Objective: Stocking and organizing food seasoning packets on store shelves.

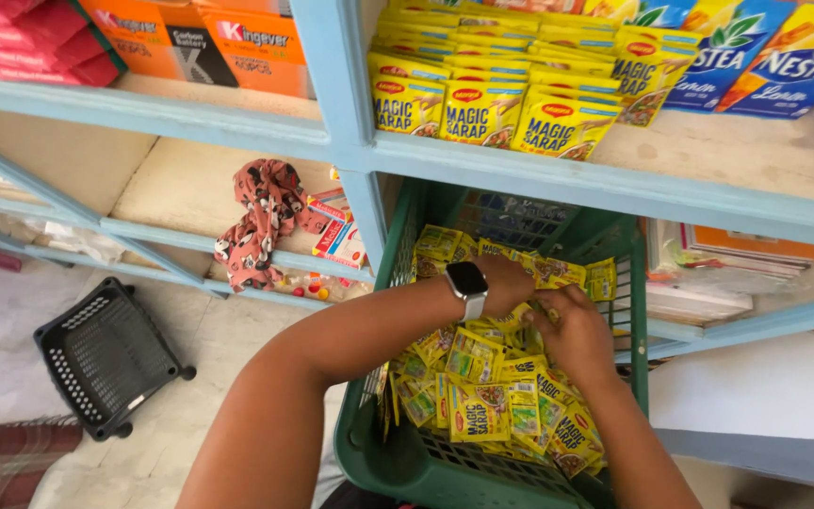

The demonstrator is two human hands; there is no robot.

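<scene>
Blue-painted wooden shelves are filling most of the view, and rows of yellow packets are standing on the upper board at twelve o'clock. Below them, a green plastic basket is sitting at about five o'clock, full of small yellow seasoning sachets. A black plastic basket is lying on the floor at nine o'clock, and a red patterned cloth is hanging over a lower shelf at eleven o'clock. The left hand, with a watch on its wrist, is reaching deep into the green basket; its fingers are hidden among the sachets, so I cannot tell if they are gripping. The right hand is curling its fingers around a bunch of sachets near the middle. I am thinking some sachets could be slipping out, because they are loose, smooth and many for one grip.
</scene>
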